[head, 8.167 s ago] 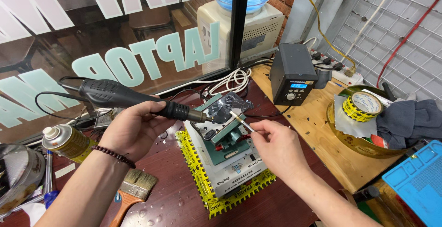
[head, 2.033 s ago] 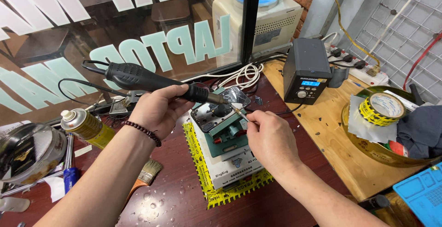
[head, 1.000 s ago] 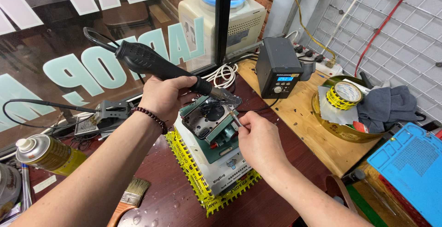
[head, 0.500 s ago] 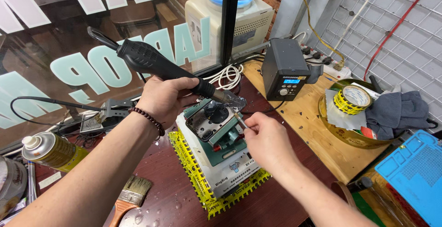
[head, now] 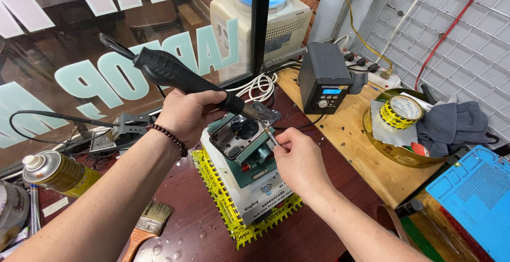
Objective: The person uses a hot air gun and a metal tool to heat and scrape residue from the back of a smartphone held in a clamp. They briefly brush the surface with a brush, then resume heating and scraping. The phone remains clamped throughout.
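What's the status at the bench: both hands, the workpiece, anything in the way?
Left hand grips hot-air handpiece, nozzle over clamped device. Right hand holds tweezers beside it. Nothing blocking.

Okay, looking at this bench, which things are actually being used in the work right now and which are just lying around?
In use:
left hand holding the black hot-air wand
right hand holding thin tweezers
phone part on the white holder block

Lying about:
spray can
paintbrush
yellow tape roll
grey cloth
blue mat

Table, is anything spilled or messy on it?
Yes. Small wet droplets dot the dark table by the paintbrush, and bits of debris litter the wooden board beside the black control box.
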